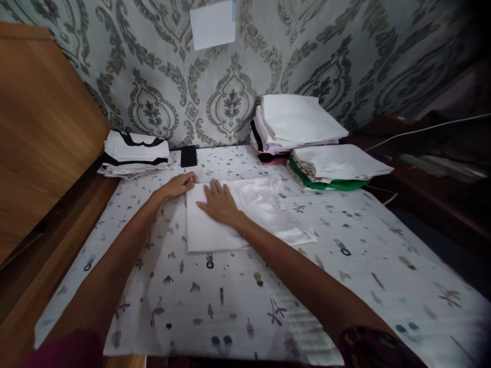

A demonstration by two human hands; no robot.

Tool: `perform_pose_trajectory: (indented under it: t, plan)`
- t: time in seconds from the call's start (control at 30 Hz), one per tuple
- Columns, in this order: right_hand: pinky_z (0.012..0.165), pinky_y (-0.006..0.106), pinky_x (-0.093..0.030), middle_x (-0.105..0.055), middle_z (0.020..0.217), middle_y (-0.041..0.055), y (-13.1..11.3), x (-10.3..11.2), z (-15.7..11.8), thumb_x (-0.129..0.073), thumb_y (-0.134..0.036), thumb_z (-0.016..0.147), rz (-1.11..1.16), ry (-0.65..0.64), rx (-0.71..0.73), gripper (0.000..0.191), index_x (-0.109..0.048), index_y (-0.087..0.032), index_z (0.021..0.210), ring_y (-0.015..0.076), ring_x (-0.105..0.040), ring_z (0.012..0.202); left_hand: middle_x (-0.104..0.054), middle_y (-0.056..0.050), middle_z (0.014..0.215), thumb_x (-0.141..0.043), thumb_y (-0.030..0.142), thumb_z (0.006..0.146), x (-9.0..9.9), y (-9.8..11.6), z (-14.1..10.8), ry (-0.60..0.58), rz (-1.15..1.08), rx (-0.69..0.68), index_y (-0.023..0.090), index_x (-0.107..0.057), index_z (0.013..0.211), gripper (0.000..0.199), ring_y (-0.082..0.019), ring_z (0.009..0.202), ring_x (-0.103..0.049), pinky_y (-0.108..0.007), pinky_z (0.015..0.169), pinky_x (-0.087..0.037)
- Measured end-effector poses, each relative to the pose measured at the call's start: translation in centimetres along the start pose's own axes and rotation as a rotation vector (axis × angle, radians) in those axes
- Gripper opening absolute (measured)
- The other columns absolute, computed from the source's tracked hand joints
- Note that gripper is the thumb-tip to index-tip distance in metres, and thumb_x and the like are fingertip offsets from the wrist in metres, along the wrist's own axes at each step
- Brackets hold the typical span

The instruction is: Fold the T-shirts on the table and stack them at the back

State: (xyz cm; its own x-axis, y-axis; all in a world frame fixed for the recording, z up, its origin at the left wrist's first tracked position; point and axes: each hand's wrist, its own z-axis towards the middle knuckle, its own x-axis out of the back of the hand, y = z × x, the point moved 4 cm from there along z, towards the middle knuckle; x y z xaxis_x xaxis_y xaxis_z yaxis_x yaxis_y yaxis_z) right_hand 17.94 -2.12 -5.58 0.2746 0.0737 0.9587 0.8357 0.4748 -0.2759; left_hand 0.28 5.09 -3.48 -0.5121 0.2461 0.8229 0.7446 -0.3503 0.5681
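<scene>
A folded white garment (205,230) lies on the patterned sheet in front of me, smooth at its left and rumpled toward its right end. What sort of garment it is, I cannot tell. My right hand (221,203) rests palm down on its upper left part, fingers slightly spread. At the garment's far left corner, my left hand (177,186) has its thumb and forefinger closed on the edge. The undersides of the fingers are hidden there.
White clothes (136,149) with black trim are stacked at the back left, beside a black phone-like object (188,156). Two piles stand back right: a taller white stack (299,120) and a lower stack (341,162) with green cloth beneath. A wooden panel (46,122) borders the left.
</scene>
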Motion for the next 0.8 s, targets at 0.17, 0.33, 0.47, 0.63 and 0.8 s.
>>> perform_pose_trajectory:
  t: [0.17, 0.33, 0.47, 0.63, 0.8]
  plan:
    - [0.122, 0.054, -0.009, -0.021, 0.164, 0.0233, 0.2, -0.5, 0.1, -0.031, -0.060, 0.099, -0.002, 0.001, -0.001, 0.077, -0.032, -0.006, 0.154, 0.0349, -0.012, 0.153, -0.053, 0.001, 0.066, -0.056, 0.023, 0.080, 1.9, 0.2, -2.1, 0.245, 0.193, 0.124, 0.023, -0.061, 0.087, 0.008, -0.020, 0.069, -0.049, -0.029, 0.067, -0.033]
    - [0.121, 0.055, -0.008, -0.019, 0.164, 0.0233, 0.1, -0.2, 0.1, -0.032, -0.059, 0.099, 0.017, -0.027, 0.003, 0.077, -0.032, -0.006, 0.154, 0.0354, -0.010, 0.153, -0.056, 0.000, 0.070, -0.051, 0.033, 0.084, 0.6, 4.2, -9.5, 0.193, -0.038, 0.148, 0.022, -0.055, 0.079, 0.013, -0.017, 0.065, -0.049, -0.028, 0.063, -0.035]
    - [0.122, 0.056, -0.006, -0.018, 0.165, 0.0226, -0.5, 0.5, 0.4, -0.029, -0.056, 0.101, 0.061, -0.065, -0.001, 0.073, -0.033, -0.005, 0.153, 0.0344, -0.008, 0.154, -0.059, 0.000, 0.074, -0.059, 0.041, 0.080, -3.5, 9.3, -16.7, -0.029, 0.028, 0.188, 0.024, -0.056, 0.079, 0.017, -0.018, 0.068, -0.052, -0.029, 0.063, -0.037]
    - [0.122, 0.054, -0.008, -0.018, 0.166, 0.0157, -2.5, -0.1, 0.9, -0.030, -0.056, 0.101, 0.104, -0.105, 0.072, 0.068, -0.033, -0.013, 0.153, 0.0304, -0.009, 0.154, -0.062, -0.004, 0.080, -0.058, 0.040, 0.083, -6.5, 12.4, -20.4, 0.111, 0.316, 0.284, 0.025, -0.051, 0.077, 0.018, -0.024, 0.079, -0.056, -0.033, 0.068, -0.038]
    - [0.122, 0.054, -0.006, -0.017, 0.166, 0.0180, -3.3, -1.1, 0.3, -0.030, -0.052, 0.102, 0.073, -0.086, 0.091, 0.067, -0.031, -0.011, 0.154, 0.0316, -0.010, 0.154, -0.060, -0.003, 0.073, -0.054, 0.037, 0.087, -7.4, 12.4, -20.1, 0.210, 0.380, 0.397, 0.024, -0.049, 0.073, 0.019, -0.023, 0.074, -0.056, -0.034, 0.066, -0.036]
